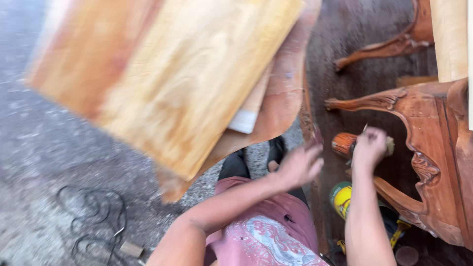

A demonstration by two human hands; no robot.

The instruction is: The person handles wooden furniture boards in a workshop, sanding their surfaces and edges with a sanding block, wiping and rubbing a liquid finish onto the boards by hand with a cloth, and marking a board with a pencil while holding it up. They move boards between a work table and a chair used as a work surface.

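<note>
My left hand point(299, 166) is blurred, its fingers apart, right next to the thin edge of a reddish wooden panel point(311, 129); it grips nothing that I can see. My right hand point(369, 146) is closed around a small pale pad point(390, 146), beside an orange cylindrical object point(343, 144). Just right of that hand stands a carved reddish wooden furniture frame point(427, 162) with curved legs. Large pale and orange wooden boards point(167, 79), blurred, fill the upper left.
A yellow and green can point(341, 198) sits below my right forearm. A black cable point(93, 213) and a small wood block point(131, 249) lie on the grey gravelly ground at lower left. Another carved leg point(389, 47) lies at top right, beside a pale plank point(449, 39).
</note>
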